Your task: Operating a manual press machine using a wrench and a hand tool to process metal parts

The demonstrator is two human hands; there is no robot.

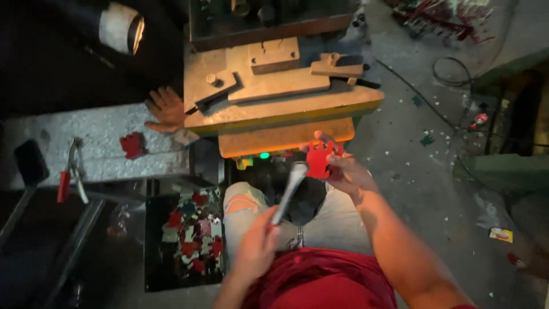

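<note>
Fingers [334, 163] pinch red piece [318, 160]; left hand [257, 246] apparently grips rod [290, 190].

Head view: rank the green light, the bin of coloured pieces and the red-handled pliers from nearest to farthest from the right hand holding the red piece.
From the right hand:
1. Green light, just left of it, under the press table.
2. Bin of coloured pieces, lower left, beside the knee.
3. Red-handled pliers, far left.

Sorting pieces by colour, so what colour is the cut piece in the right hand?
Red, clearest in the head view.
</note>
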